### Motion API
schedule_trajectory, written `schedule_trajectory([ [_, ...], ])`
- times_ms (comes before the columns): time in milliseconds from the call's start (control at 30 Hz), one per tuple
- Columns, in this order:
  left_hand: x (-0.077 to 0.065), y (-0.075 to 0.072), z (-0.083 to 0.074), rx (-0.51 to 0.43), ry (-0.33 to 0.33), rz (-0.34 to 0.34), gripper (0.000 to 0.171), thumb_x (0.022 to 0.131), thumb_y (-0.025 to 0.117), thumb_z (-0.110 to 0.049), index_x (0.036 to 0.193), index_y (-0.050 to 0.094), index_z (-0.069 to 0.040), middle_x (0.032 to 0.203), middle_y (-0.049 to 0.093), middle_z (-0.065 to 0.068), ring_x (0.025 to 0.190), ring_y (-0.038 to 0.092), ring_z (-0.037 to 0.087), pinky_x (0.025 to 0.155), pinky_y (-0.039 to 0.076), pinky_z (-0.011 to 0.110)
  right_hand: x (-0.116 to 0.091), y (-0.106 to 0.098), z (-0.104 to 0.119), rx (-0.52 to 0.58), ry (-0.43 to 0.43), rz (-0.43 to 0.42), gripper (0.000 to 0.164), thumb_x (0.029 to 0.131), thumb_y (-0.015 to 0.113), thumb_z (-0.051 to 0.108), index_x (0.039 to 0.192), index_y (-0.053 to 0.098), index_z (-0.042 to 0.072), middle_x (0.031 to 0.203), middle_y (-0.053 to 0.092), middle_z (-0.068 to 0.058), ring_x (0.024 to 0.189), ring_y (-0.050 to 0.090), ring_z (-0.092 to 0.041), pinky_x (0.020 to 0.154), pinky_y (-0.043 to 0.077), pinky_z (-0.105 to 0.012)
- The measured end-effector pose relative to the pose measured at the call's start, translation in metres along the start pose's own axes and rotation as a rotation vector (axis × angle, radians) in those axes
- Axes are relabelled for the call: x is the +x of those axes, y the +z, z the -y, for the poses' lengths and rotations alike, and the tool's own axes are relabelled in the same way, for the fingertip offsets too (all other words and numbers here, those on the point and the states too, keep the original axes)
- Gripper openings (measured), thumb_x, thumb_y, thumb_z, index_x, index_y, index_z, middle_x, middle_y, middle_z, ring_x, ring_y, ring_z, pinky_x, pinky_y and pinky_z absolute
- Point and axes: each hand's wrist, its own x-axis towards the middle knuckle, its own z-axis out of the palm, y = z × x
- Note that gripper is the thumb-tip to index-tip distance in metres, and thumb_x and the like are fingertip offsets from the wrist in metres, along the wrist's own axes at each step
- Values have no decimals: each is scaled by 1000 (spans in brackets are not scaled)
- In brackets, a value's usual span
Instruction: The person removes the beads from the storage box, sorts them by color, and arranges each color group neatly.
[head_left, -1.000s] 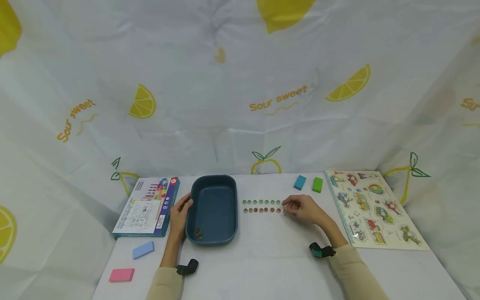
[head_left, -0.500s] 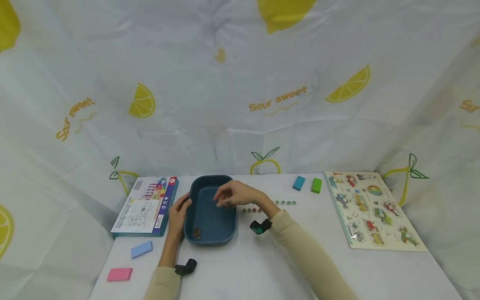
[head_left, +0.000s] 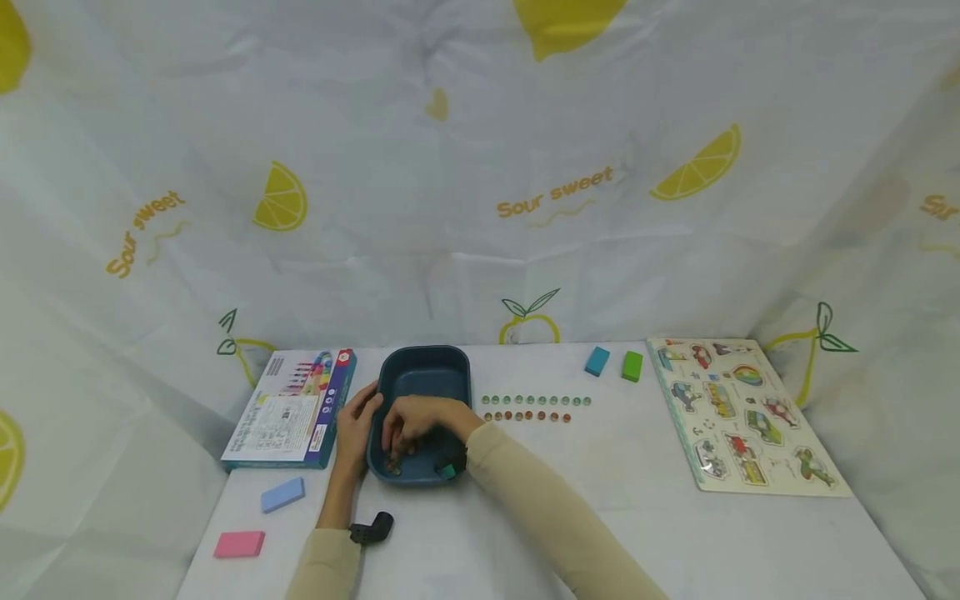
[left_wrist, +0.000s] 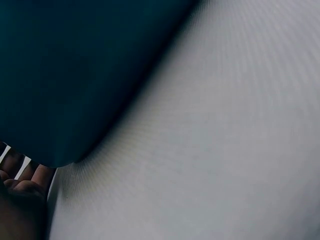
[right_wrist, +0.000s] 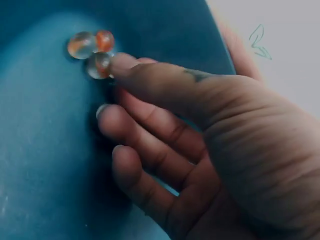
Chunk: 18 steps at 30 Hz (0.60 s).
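Note:
In the head view, my left hand (head_left: 352,433) holds the left side of a dark blue plastic tray (head_left: 463,375), thumb at its rim. The left wrist view shows fingers beside the tray's wall (left_wrist: 75,75). My right hand (head_left: 420,419) is down inside the tray, at its near left corner. A small cluster of clear marbles (right_wrist: 81,45) with orange swirls lies there. In the right wrist view my thumb tip touches one marble (right_wrist: 97,66); the index fingertip is hidden behind the thumb, so I cannot tell whether it is pinched. The other fingers curl loosely.
Right of the tray run a row of green marbles (head_left: 530,400) and a row of orange-red ones (head_left: 529,416). A boxed set (head_left: 288,412), a light blue block (head_left: 282,495) and pink block (head_left: 239,545) lie left. Blue (head_left: 597,361) and green blocks (head_left: 632,366) and a picture puzzle board (head_left: 750,417) lie right.
My right hand has moved left from the right end of the marble rows, over the tray, then down to its near left corner. My left hand keeps its hold on the tray.

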Motion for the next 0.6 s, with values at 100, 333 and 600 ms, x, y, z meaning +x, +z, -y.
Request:
schedule_trajectory([
  [100, 1, 1, -1, -3, 3, -6, 44, 110, 56, -28, 150, 60, -9, 156, 60, 13, 128, 57, -2, 101, 43, 2, 1, 2, -1, -68, 7, 3, 16, 93, 73, -2, 103, 82, 8, 83, 78, 2, 64, 64, -2, 59, 55, -18],
  [333, 0, 1, -3, 1, 20, -4, 43, 110, 56, -28, 149, 61, -9, 155, 61, 12, 125, 57, -7, 100, 44, 2, 3, 5, -1, -193, -21, 13, 17, 93, 76, 2, 102, 84, 13, 87, 78, 5, 69, 59, 1, 65, 52, -13],
  [600, -1, 1, -1, 3, 23, -9, 43, 110, 57, -30, 148, 62, -10, 155, 61, 10, 131, 57, -1, 101, 44, 2, 1, 9, 4, -259, -10, 2, 7, 90, 85, 14, 96, 84, 17, 83, 75, 10, 71, 60, 1, 69, 52, -11],
])
